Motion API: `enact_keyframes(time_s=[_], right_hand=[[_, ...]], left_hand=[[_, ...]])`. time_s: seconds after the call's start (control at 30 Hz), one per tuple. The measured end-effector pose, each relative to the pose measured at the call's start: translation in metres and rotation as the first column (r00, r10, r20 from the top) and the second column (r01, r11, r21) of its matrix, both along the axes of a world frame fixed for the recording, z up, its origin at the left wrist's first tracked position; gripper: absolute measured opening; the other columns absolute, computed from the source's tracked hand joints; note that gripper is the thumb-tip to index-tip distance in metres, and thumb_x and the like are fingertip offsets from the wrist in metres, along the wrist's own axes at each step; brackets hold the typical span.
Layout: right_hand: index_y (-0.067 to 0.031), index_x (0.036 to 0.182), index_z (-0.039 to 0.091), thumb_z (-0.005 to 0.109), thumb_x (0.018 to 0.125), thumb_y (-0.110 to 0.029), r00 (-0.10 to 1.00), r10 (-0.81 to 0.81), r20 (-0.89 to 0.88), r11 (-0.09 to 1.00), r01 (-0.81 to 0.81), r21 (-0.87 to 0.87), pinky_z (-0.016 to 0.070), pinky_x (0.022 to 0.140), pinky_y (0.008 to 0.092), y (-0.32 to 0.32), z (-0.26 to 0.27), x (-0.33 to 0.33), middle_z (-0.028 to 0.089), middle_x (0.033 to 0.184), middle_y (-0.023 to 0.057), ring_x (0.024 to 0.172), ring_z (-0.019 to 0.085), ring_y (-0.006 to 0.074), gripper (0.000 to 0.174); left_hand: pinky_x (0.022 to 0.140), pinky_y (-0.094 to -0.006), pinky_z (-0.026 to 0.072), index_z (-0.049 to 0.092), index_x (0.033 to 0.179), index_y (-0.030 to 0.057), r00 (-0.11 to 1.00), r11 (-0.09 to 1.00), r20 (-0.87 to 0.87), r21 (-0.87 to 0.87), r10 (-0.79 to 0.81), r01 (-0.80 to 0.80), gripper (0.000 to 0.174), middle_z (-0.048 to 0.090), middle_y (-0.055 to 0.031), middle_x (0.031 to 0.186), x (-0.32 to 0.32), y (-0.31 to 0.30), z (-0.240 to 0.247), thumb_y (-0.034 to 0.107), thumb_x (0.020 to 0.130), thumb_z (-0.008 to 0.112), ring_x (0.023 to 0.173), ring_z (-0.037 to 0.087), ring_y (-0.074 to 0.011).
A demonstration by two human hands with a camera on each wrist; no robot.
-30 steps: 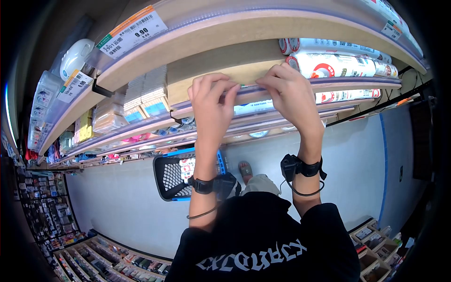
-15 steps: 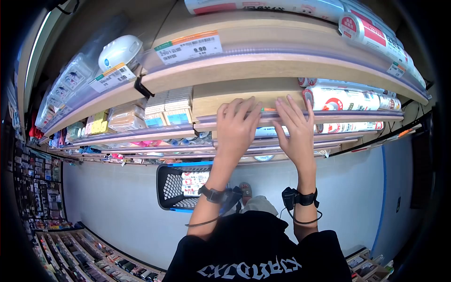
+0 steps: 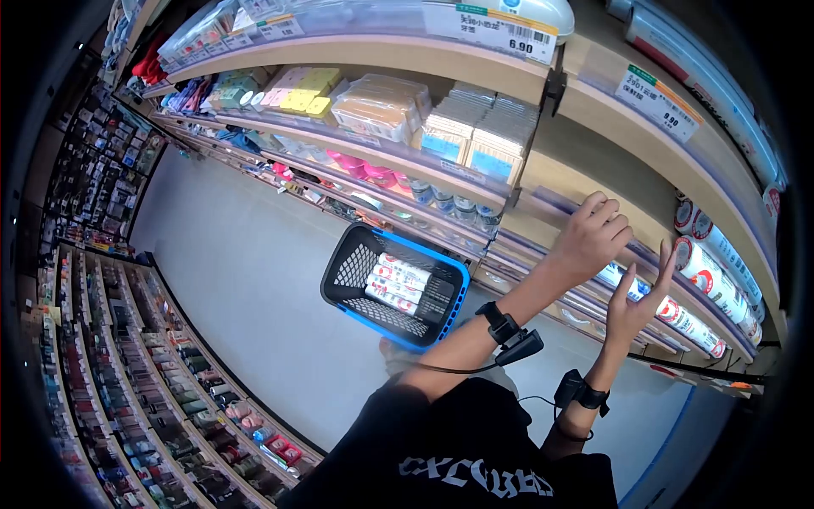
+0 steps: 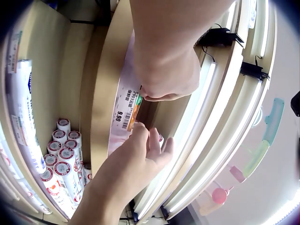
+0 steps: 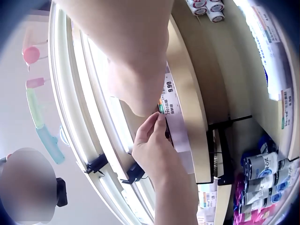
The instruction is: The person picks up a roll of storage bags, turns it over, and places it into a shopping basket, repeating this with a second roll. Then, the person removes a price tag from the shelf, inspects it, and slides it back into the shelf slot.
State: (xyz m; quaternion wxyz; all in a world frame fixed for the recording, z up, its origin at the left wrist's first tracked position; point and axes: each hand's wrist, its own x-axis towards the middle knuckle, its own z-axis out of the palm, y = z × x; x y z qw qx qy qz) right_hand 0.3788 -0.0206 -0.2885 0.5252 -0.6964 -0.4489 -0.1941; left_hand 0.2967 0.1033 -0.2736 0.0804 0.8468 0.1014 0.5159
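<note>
At the front edge of a wooden shelf [image 3: 551,170], my left hand [image 3: 591,242] has its fingers curled. In the right wrist view, that hand's thumb and finger pinch the green end of a price label [image 5: 170,93] marked 9.90, set in the clear edge strip. My right hand [image 3: 642,307] is just to the right along the same edge, its fingers loosely extended and holding nothing. The left wrist view shows the right hand's [image 4: 133,152] fingertips by the label's other end. White printed rolls [image 3: 710,271] with red-ringed ends lie on the shelf beyond it.
Below, a black basket with a blue rim [image 3: 465,293] stands on the grey floor [image 3: 246,246], with several white rolls [image 3: 398,284] inside. Flat packets [image 3: 492,127] fill the shelf to the left. An upper shelf [image 3: 627,102] overhangs my hands. Across the aisle stand stocked shelves [image 3: 170,373].
Both hands pinched at the shelf edge, then flattened over it; now the left is curled again and the right is drawn lower with fingers extended. The head view has swung left.
</note>
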Motion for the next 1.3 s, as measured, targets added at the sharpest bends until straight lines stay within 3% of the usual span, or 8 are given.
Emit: enact_keyframes(time_s=[0.03,0.63,0.8,0.93,1.03,1.2,1.27,1.3], right_hand=[[0.0011,0.139,0.043,0.056,0.089,-0.001,0.967,-0.013,0.256,0.933,0.103,-0.344,0.0277,0.113,0.0428,-0.004,0.005,0.003,0.043,0.145,0.0208,0.136,0.04,0.0345,0.052],[0.0019,0.129,0.052,0.053,0.097,-0.01,0.919,-0.339,-0.202,0.885,0.239,-0.4,0.0474,0.091,0.0337,-0.108,-0.049,-0.163,0.059,0.125,0.0173,0.111,0.058,0.0238,0.034],[0.0032,0.123,0.055,0.051,0.096,-0.008,0.728,-0.625,-0.282,0.754,0.469,-0.46,0.0495,0.084,0.0336,-0.212,-0.067,-0.213,0.062,0.118,0.016,0.102,0.061,0.0239,0.03],[0.0019,0.119,0.057,0.052,0.095,-0.008,0.546,-0.819,-0.174,0.555,0.678,-0.482,0.0499,0.076,0.0321,-0.278,-0.051,-0.243,0.062,0.111,0.0151,0.094,0.062,0.0223,0.026],[0.0017,0.114,0.058,0.052,0.094,-0.006,0.405,-0.904,-0.14,0.424,0.797,-0.431,0.0501,0.07,0.0308,-0.313,-0.039,-0.262,0.062,0.106,0.0141,0.087,0.061,0.0211,0.022],[0.0017,0.108,0.058,0.053,0.09,-0.003,0.352,-0.92,-0.172,0.39,0.863,-0.322,0.0524,0.062,0.0304,-0.366,-0.042,-0.254,0.06,0.101,0.0145,0.079,0.062,0.0227,0.019],[0.0013,0.107,0.058,0.054,0.088,-0.002,0.354,-0.919,-0.171,0.391,0.873,-0.292,0.0537,0.063,0.0319,-0.389,-0.039,-0.243,0.06,0.102,0.0152,0.078,0.063,0.0249,0.019],[0.0012,0.107,0.058,0.054,0.088,-0.002,0.356,-0.919,-0.167,0.391,0.87,-0.299,0.0539,0.063,0.032,-0.405,-0.04,-0.237,0.06,0.102,0.0151,0.078,0.063,0.0251,0.019]], left_hand=[[0.09,-0.0404,0.0437,0.063,0.084,0.0055,1.0,1.0,0.025,-0.009,0.018,-0.018,0.015,0.062,-0.005,0.086,0.001,0.002,-0.001,0.012,0.071,0.059,0.094,0.057,-0.0237],[0.095,-0.0452,0.0418,0.062,0.107,-0.0007,0.983,0.884,0.096,-0.429,-0.157,0.183,0.03,0.06,-0.012,0.104,-0.16,-0.013,-0.019,0.008,0.078,0.064,0.107,0.055,-0.0298],[0.056,-0.0264,0.0398,0.061,0.106,0.004,0.83,0.158,0.003,-0.981,-0.558,0.109,0.022,0.052,-0.0037,0.065,-0.261,-0.018,-0.085,0.02,0.091,0.066,0.061,0.049,-0.0092],[0.065,-0.0241,0.0436,0.065,0.098,0.0007,0.86,-0.273,0.013,-0.951,-0.509,-0.148,0.028,0.064,-0.0021,0.086,-0.335,-0.022,-0.161,0.028,0.096,0.059,0.077,0.055,-0.0078],[0.052,-0.0339,0.0448,0.064,0.09,0.0018,0.76,0.434,-0.525,-0.828,-0.382,-0.354,0.026,0.061,-0.0125,0.06,-0.365,-0.031,-0.169,0.028,0.09,0.064,0.054,0.061,-0.0209],[0.05,-0.0337,0.0429,0.065,0.086,-0.0015,0.728,0.651,-0.594,-0.709,-0.342,-0.272,0.022,0.059,-0.0118,0.057,-0.324,-0.054,-0.139,0.021,0.088,0.065,0.051,0.058,-0.0187],[0.088,-0.049,0.0489,0.061,0.118,0.0059,0.496,0.666,-0.759,-0.631,-0.423,-0.398,0.052,0.067,-0.0243,0.103,-0.281,-0.068,-0.105,0.047,0.086,0.065,0.1,0.064,-0.0397],[0.074,-0.0465,0.0503,0.067,0.102,0.0055,0.737,0.753,-0.576,-0.643,-0.354,-0.141,0.036,0.067,-0.0242,0.08,-0.262,-0.092,-0.092,0.039,0.092,0.059,0.08,0.066,-0.0391]])
